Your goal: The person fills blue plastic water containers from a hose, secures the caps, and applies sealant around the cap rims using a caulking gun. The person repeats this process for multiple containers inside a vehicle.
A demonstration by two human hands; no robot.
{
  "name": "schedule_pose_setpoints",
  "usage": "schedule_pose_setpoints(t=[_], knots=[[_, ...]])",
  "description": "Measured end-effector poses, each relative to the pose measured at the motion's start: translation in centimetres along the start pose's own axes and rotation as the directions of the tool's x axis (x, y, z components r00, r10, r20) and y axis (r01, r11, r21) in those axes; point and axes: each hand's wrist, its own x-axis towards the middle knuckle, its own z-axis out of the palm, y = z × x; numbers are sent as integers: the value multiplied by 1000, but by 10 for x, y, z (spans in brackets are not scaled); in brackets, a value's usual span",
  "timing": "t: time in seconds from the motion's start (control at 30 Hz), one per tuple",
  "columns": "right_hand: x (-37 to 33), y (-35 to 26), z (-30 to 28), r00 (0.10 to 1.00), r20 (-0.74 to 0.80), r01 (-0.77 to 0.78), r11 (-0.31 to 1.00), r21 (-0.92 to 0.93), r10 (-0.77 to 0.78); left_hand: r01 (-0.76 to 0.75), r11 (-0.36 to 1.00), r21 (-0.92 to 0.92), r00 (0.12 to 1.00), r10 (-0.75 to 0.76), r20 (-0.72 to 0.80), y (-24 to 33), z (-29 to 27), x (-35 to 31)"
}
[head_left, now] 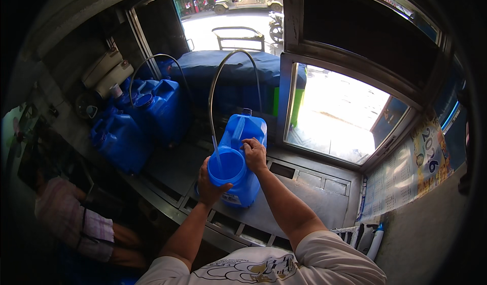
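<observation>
A blue plastic water jug (244, 191) with a wide round mouth stands on the metal counter in front of me. From a curved metal filling spout (212, 97) arching over it, a stream of water (217, 155) runs into the mouth. My left hand (209, 186) wraps round the outer side of the mouth, its thumb on the near rim. My right hand (255, 154) is closed at the jug's handle, just right of the mouth; its fingertips are partly hidden. A small dark cap (246, 111) sits on the jug's far end.
Several blue jugs (165, 107) stand at the left under a second curved spout (133, 82). A dark blue covered load (195, 67) lies beyond the counter, by the open window. At lower left is another person (66, 209). A calendar (406, 173) hangs at right.
</observation>
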Motion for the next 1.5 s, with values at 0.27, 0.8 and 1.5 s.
schedule_pose_setpoints(t=[0.27,0.8,1.5], knots=[[0,-1,0,1000,-4,-4,1000,4,4,1,1000,14,1000,-1,4,3,-1,2],[2,5,2,1000,-14,0,1000,25,0,26,1000,-12,1000,-26,-1,2,0,1],[3,8,3,1000,-14,0,999,42,1,-29,1000,-10,1000,29,11,-3,-1,1]])
